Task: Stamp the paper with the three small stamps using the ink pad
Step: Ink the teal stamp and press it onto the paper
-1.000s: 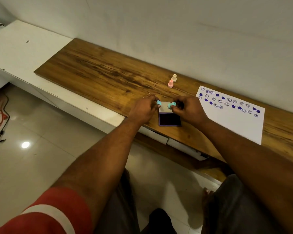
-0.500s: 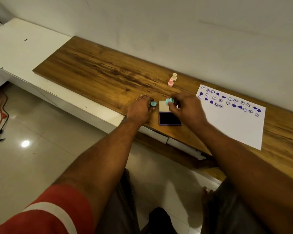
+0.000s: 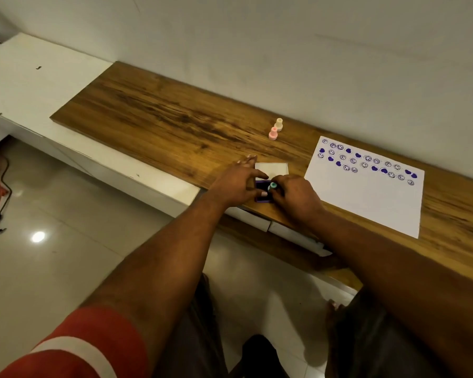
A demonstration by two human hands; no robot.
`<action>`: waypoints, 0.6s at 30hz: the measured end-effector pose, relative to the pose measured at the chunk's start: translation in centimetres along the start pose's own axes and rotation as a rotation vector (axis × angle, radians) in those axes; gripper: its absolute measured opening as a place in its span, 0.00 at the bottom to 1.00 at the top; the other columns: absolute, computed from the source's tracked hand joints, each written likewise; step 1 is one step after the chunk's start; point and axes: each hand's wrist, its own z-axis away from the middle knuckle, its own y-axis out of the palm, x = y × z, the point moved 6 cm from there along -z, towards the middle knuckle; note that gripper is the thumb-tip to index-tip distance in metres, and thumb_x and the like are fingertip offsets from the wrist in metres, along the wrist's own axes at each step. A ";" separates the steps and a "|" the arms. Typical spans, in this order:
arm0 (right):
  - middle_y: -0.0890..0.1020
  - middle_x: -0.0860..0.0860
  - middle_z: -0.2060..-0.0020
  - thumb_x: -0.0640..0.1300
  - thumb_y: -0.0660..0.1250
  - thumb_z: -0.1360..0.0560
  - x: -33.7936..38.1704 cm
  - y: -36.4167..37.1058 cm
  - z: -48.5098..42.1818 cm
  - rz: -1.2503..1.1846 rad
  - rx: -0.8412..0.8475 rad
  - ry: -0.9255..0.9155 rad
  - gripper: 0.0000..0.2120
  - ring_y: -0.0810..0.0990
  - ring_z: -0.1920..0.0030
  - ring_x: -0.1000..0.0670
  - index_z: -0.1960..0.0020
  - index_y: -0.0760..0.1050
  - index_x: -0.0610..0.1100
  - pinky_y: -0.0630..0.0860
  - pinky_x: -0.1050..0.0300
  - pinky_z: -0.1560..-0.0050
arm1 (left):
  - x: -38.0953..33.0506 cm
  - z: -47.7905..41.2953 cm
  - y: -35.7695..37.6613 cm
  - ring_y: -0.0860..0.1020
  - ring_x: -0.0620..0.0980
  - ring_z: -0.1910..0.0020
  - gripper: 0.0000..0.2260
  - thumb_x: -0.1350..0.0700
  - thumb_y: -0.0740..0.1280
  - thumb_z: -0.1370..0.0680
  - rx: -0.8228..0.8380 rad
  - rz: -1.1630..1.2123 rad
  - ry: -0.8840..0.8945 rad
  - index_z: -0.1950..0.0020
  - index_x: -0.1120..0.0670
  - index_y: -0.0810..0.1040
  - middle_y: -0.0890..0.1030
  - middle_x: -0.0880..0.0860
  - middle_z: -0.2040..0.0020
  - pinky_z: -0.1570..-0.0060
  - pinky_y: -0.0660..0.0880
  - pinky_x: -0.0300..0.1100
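A second ago the teal stamp (image 3: 272, 185) was held up between both hands over the far half of the ink pad (image 3: 262, 192), with a small teal piece, apparently its cap, pinched in the left fingers. Now that piece is no longer seen, and the stamp has been brought down over the dark inked half of the pad. The left hand (image 3: 236, 184) has been moved from the stamp to the pad. From this it is judged that the stamp has been uncapped and is being inked, so a press on the paper (image 3: 366, 203) would follow.

The right hand (image 3: 295, 196) is closed around the stamp, which is pinched between thumb and fingertips; only its teal top shows. Whether its face is pressed into the ink or held just above cannot be told, since the fingers hide the contact.

The left hand is loosely spread, palm down. Its thumb is laid across the near left part of the pad and its fingers reach toward the pale open lid (image 3: 271, 169) on the far side, so the pad appears to be steadied. Nothing is seen gripped in it.

The pink stamp (image 3: 273, 133) and the cream stamp (image 3: 278, 124) stand upright, just beside each other, far from the hands on the wooden board (image 3: 161, 115). The paper lies to the right of the pad, apart from it, with rows of purple smileys and hearts along its far edge and its near part unmarked.
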 end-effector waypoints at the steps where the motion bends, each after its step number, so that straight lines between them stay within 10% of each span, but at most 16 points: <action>1: 0.86 0.45 0.48 0.50 0.65 0.17 0.0 -0.1 0.0 0.002 -0.004 -0.002 0.14 0.82 0.51 0.46 0.38 0.82 0.44 0.77 0.52 0.52 | -0.2 -0.1 0.1 0.55 0.54 0.16 0.27 0.39 0.76 0.25 0.015 -0.012 0.002 0.27 0.43 0.78 0.59 0.55 0.16 0.22 0.59 0.54; 13: 0.86 0.46 0.48 0.50 0.68 0.19 -0.2 -0.8 -0.2 -0.067 0.038 -0.005 0.15 0.83 0.52 0.47 0.37 0.81 0.44 0.70 0.61 0.58 | -2.2 -1.1 -0.2 0.54 0.53 0.16 0.43 0.32 0.78 0.33 0.023 -0.113 0.035 0.21 0.46 0.71 0.56 0.54 0.15 0.22 0.57 0.50; 18: 0.87 0.49 0.56 0.49 0.73 0.23 -5.5 -7.2 0.1 -0.273 -0.241 0.121 0.12 0.84 0.58 0.52 0.43 0.85 0.44 0.79 0.56 0.56 | -6.4 -3.2 -0.1 0.56 0.54 0.17 0.52 0.24 0.72 0.34 -0.003 -0.130 0.083 0.16 0.46 0.62 0.56 0.52 0.15 0.23 0.60 0.54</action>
